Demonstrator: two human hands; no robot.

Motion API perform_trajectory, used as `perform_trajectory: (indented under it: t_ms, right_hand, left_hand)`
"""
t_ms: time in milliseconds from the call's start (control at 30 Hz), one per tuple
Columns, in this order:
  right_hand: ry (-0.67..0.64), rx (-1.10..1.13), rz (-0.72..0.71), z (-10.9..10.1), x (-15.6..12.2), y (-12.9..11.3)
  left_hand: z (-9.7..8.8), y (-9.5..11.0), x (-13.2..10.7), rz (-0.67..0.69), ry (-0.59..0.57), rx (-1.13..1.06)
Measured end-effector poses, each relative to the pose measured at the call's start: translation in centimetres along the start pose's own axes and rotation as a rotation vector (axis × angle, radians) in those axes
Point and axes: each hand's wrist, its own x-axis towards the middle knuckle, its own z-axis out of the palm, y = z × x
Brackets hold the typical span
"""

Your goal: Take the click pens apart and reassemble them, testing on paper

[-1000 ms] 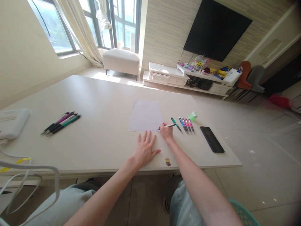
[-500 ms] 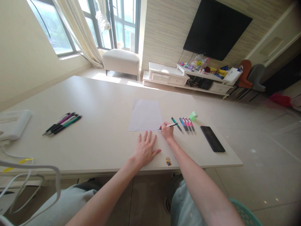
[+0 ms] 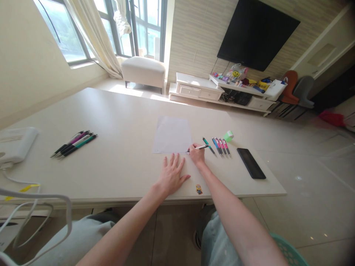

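Black-and-white pen point(image 3: 198, 147) pinched between thumb and fingers of the right hand point(image 3: 197, 155), fingers closed around the barrel, tip at the lower right corner of a sheet of white paper point(image 3: 171, 135); whether touching the sheet or only just above it, too small to tell. Left hand point(image 3: 172, 175) open and flat on the white table point(image 3: 116, 111), fingers spread, fingertips just below the sheet's lower edge, nothing held. Just right of the right hand, a teal pen point(image 3: 209, 146) lying alone, then a tight row of blue and pink pens point(image 3: 221, 147), all pointing toward the person. Beyond them, a small green roll point(image 3: 228, 136), and farther right a black smartphone point(image 3: 251, 163) near the table's corner. Close to the near table edge, a small yellow cartoon sticker point(image 3: 199, 189). Well apart on the left, a group of dark pens with pink, white and teal barrels point(image 3: 73, 144), side by side. Past the table, a white TV cabinet point(image 3: 196, 91) under a black wall-mounted TV point(image 3: 257, 33).
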Motion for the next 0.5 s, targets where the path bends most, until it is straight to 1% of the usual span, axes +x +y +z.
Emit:
perform_trajectory:
  t_ms: [133,300,400,500]
  right_hand:
    - [0.005,0.049,0.024,-0.1,0.0,0.1]
    - [0.015,0.168,0.081,-0.1,0.1,-0.1]
    - [0.036,0.269,0.094,-0.2,0.1,-0.8]
    - [0.058,0.370,0.070,-1.0,-0.1,-1.8]
  left_hand:
    - [-0.1,0.1,0.0,-0.005,-0.008,-0.001]
    - [-0.2,-0.1,0.0,-0.004,-0.017,0.005]
    - [-0.3,-0.2,-0.1,0.004,-0.023,-0.002]
    - [-0.6,-0.4,-0.1,0.009,-0.034,-0.011]
